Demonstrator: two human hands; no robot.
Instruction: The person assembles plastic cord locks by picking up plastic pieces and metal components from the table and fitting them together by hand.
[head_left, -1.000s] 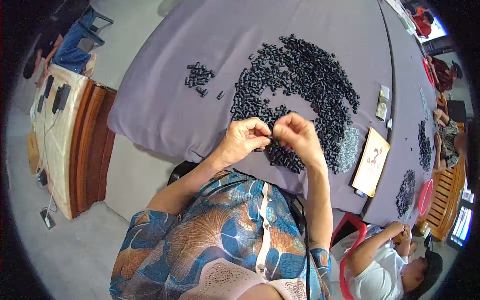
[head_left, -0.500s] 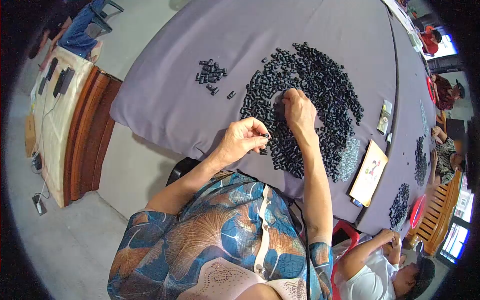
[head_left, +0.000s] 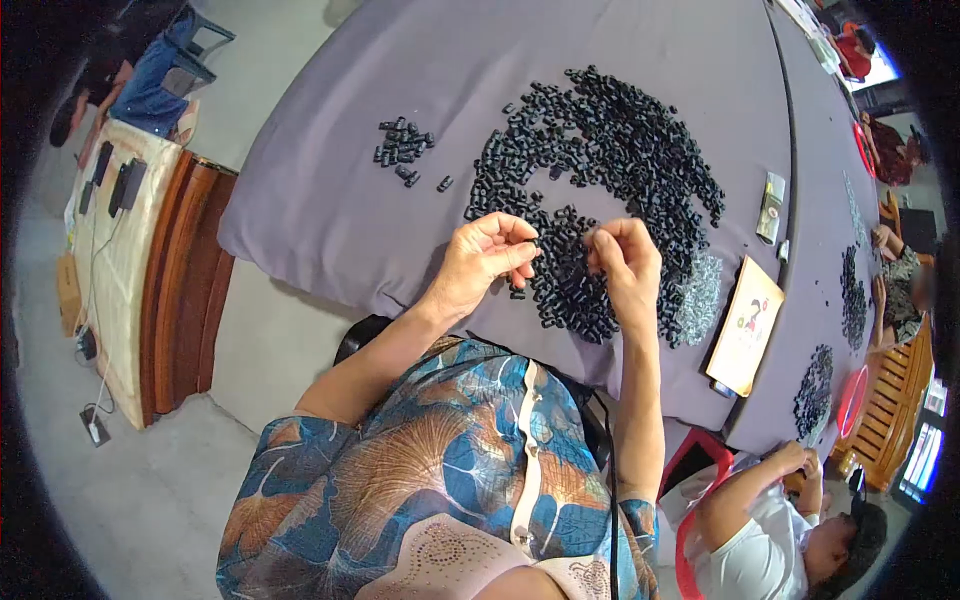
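My left hand (head_left: 485, 258) pinches a small black piece, mostly hidden between thumb and forefinger, at the near left edge of a large pile of black pieces (head_left: 640, 150). Over the near part of this pile, my right hand (head_left: 625, 255) has its thumb and fingertips together; what they hold, if anything, is too small and blurred to make out. A smaller group of black pieces (head_left: 403, 143) lies on the grey cloth to the left, with one single piece beside it. Clear small pieces (head_left: 700, 300) are heaped at the right edge of the large pile.
On the grey tablecloth (head_left: 330, 150), a printed card (head_left: 746, 325) and a small packet (head_left: 770, 208) lie to the right. A co-worker in white (head_left: 750, 555) sits at the lower right near a red basin (head_left: 851, 400). A wooden side table (head_left: 185, 300) stands left.
My right hand has come back from the middle of the pile toward my left hand, which stays pinched. The whole view has shifted slightly.
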